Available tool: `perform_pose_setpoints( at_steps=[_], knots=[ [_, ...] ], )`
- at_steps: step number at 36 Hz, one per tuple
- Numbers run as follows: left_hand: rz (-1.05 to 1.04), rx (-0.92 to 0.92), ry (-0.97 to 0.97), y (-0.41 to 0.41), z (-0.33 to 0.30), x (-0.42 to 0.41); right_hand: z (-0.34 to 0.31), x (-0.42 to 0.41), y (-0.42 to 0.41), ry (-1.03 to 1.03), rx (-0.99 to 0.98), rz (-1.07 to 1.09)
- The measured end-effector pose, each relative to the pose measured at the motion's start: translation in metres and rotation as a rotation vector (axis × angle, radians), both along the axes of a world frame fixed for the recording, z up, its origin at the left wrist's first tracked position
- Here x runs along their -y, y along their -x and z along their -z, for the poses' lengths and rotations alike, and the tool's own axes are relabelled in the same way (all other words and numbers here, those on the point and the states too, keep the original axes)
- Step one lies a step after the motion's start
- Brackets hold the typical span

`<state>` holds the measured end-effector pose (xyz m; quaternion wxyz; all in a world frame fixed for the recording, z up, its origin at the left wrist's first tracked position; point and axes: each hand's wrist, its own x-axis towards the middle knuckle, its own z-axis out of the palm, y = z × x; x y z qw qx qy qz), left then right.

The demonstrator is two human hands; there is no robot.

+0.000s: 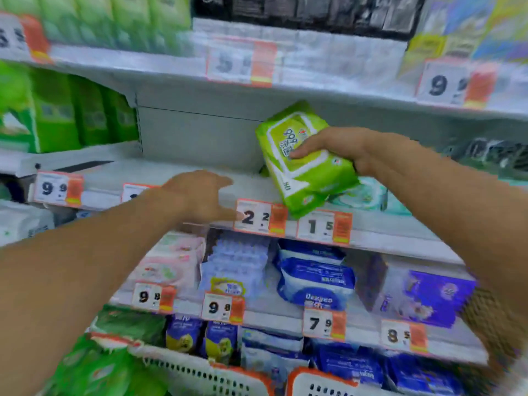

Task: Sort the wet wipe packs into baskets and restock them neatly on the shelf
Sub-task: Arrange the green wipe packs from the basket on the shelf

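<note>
My right hand [340, 150] holds a green wet wipe pack [303, 164] above the front part of the middle shelf [177, 178]. The pack is tilted, its top face turned toward me, and its lower corner hangs over the shelf edge, just above the price tag "1 5" [324, 227]. My fingers [303, 152] lie flat across the white label on the top face of the pack, and the rest of the hand wraps round its right side; the thumb is hidden behind the pack, so I cannot tell exactly how it presses. Just behind and to the right of the pack lies a pale green pack [368, 195] on the same shelf.

My left hand [200, 195] holds nothing. Its fingers are loose and a little bent, and one fingertip touches the left edge of the price tag "2 2" [260, 217] on the shelf edge. This hand is well apart from the green pack, to its left and lower.

On the shelf below are pink, light blue and dark blue packs [314, 278]. At the bottom of the view I see a white basket with orange rim [205, 375], with green packs [94, 372] at its left, and the corner of a second basket [320, 381] beside it. The picture is blurred, so small print is not readable.
</note>
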<state>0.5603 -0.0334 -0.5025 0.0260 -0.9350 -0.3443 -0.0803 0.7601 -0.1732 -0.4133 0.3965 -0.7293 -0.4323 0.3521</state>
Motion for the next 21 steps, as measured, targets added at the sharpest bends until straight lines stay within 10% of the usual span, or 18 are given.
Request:
perform_pose_setpoints(
  at_steps=[7,21],
  knots=[
    [0.013,-0.353,-0.137,-0.045,-0.003,-0.034,-0.003,-0.095,-0.052,0.292,1.110,0.004],
    [0.073,-0.399,-0.071,-0.044,0.001,-0.041,0.051,-0.166,-0.111,0.162,1.256,0.034]
  ],
)
